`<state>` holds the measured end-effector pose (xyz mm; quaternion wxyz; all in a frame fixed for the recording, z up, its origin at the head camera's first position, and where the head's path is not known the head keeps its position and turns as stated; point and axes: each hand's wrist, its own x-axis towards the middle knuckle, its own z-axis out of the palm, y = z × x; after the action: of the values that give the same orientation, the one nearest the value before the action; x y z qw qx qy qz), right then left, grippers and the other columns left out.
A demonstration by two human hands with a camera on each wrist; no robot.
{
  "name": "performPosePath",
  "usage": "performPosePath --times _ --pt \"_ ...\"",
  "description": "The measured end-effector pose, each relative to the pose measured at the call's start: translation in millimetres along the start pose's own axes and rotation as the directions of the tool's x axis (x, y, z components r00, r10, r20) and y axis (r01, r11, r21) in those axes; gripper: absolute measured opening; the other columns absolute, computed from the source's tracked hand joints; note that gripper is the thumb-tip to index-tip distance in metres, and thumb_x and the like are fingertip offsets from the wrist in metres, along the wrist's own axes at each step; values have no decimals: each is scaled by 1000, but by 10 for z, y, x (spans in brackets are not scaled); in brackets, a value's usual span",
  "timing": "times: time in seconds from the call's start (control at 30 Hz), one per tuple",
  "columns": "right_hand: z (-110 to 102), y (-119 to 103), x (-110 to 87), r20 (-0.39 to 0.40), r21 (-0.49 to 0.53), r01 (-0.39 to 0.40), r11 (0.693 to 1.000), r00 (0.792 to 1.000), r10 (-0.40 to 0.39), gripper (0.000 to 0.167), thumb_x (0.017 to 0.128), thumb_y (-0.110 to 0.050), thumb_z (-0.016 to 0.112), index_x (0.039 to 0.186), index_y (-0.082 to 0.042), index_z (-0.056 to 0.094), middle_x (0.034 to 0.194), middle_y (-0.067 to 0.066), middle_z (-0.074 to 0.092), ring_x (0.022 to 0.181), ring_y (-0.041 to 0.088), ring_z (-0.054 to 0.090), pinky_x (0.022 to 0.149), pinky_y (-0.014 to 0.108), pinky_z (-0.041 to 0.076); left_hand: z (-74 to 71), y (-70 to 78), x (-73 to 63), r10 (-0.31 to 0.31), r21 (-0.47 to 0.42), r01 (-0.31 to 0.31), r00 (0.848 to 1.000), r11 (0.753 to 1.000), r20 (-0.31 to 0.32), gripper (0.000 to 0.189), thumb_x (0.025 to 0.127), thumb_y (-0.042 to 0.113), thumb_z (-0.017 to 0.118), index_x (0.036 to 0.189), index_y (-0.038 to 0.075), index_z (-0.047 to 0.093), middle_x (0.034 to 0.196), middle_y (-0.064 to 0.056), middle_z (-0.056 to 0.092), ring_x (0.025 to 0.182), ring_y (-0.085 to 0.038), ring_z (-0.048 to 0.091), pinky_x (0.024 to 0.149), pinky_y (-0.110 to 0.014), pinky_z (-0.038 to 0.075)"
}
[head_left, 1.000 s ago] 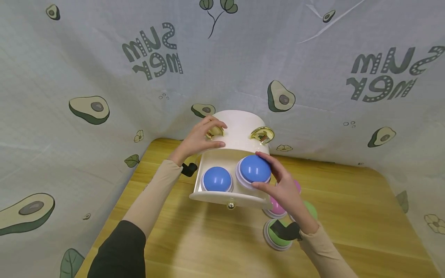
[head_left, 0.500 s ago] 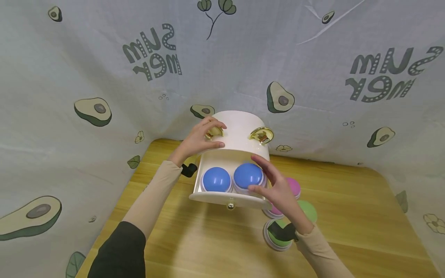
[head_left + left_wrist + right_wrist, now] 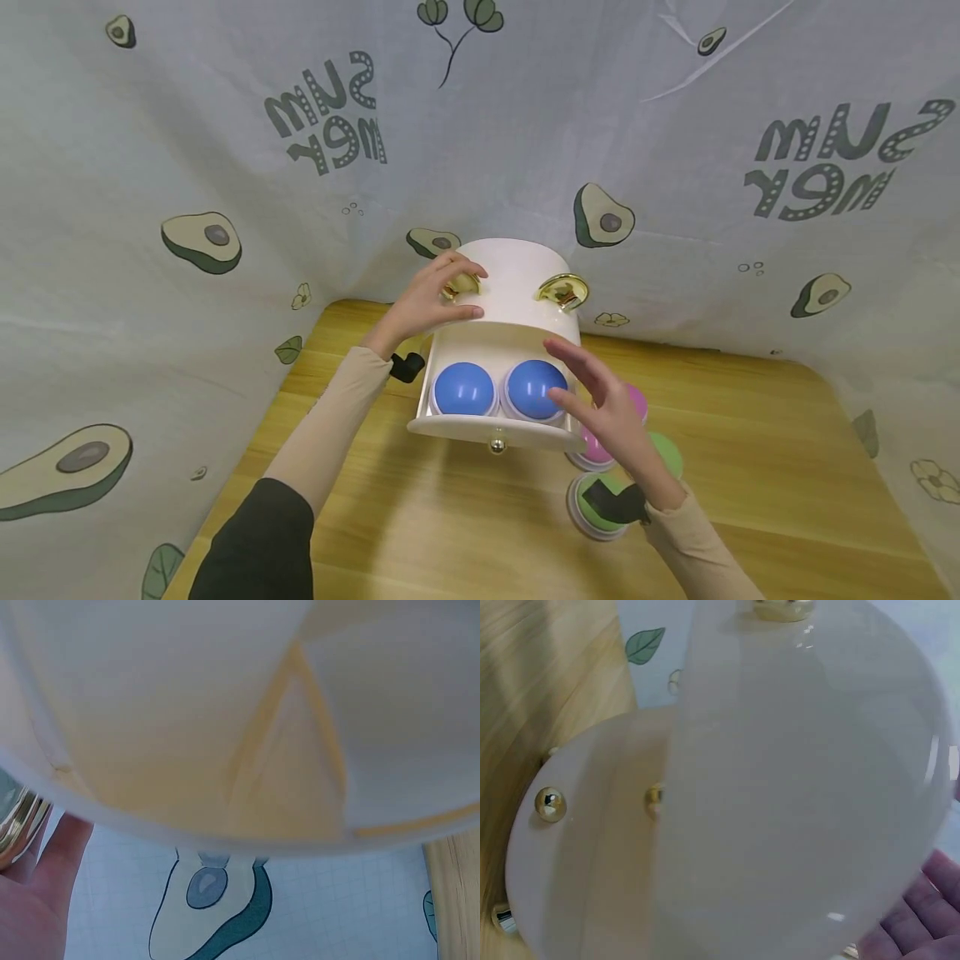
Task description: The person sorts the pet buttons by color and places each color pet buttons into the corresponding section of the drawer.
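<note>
A white rounded box [image 3: 517, 275] with gold ear-shaped pieces stands on the table, its drawer [image 3: 487, 427] pulled out. Two blue dome-topped buttons [image 3: 463, 389] with pale bases sit side by side in the drawer. My left hand [image 3: 427, 302] holds the box at its left gold ear [image 3: 461, 285], thumb and fingers curved around it. My right hand [image 3: 611, 412] hovers with spread fingers over the drawer's right side, its thumb overlapping the right blue button [image 3: 534, 387]; whether they touch is unclear. In the right wrist view, the drawer front [image 3: 810, 772] hides most of the hand.
Right of the box, partly under my right arm, stand pink buttons [image 3: 597, 448] and green buttons [image 3: 596, 504]. The wooden table [image 3: 757, 450] extends to the right. A printed cloth [image 3: 480, 158] hangs behind the box. Gold knobs [image 3: 550, 804] protrude from the box.
My right hand has lowered the right blue button into the drawer and let go of it, fingers spreading away. The button now lies level beside the other. My left hand stays put.
</note>
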<state>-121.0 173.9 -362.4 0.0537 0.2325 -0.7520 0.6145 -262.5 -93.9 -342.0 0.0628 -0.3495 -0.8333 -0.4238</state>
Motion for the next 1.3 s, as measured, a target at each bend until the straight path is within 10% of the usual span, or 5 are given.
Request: performPosePath --times 0.5,0.73,1.13,1.3 --pt "-86 -430 -205 39 123 200 972 978 -206 51 84 22 48 134 13 41 127 23 54 121 26 52 102 30 37 0 -17 2 -5 16 5 1000 1000 2 45 79 29 79 118 16 61 118 -1 49 110 -22 47 96 -43 37" --pt "-62 -512 -365 142 83 152 985 976 -162 54 83 25 49 134 11 43 127 19 57 120 24 53 98 29 42 1 -28 16 7 4 -7 1000 1000 -2 44 79 27 80 118 16 61 117 0 49 109 -22 47 95 -42 37" --pt "143 -260 -506 446 88 200 976 868 -218 55 87 16 53 139 5 40 133 15 53 119 29 54 96 36 44 13 -35 37 15 -15 -15 1000 1000 2 44 79 26 80 118 15 61 115 1 49 104 -17 47 93 -41 37" --pt "256 -115 -562 472 92 161 983 862 -185 54 90 11 54 142 1 40 136 12 51 120 30 53 97 37 43 15 -24 36 18 -16 -18 1000 1000 5 44 79 27 80 118 15 61 116 0 49 105 -17 47 92 -40 37"
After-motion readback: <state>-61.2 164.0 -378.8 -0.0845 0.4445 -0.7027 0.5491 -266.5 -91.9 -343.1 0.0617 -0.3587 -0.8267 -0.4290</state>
